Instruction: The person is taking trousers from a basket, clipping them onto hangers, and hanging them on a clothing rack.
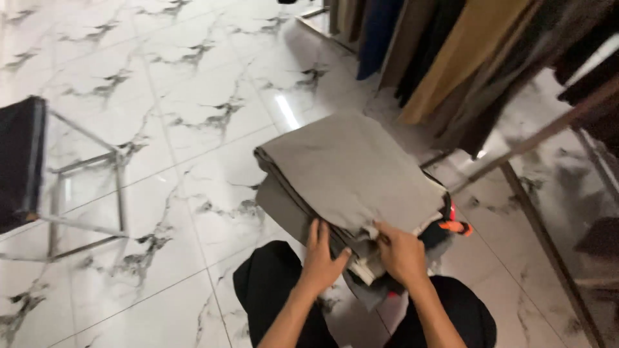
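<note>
Marble floor | left hand (320,259), right hand (401,253) gripping near edge of folded grey garments (348,171)

The folded cloth stack (348,174) lies on the floor (193,96) before hanging garments (445,58) (chair (26,161) far left).

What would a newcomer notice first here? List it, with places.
A stack of folded grey cloth sits mid-frame on the white marble floor, with the left hand and right hand at its near edge. Hanging garments fill the upper right; a metal-framed chair stands left.
</note>
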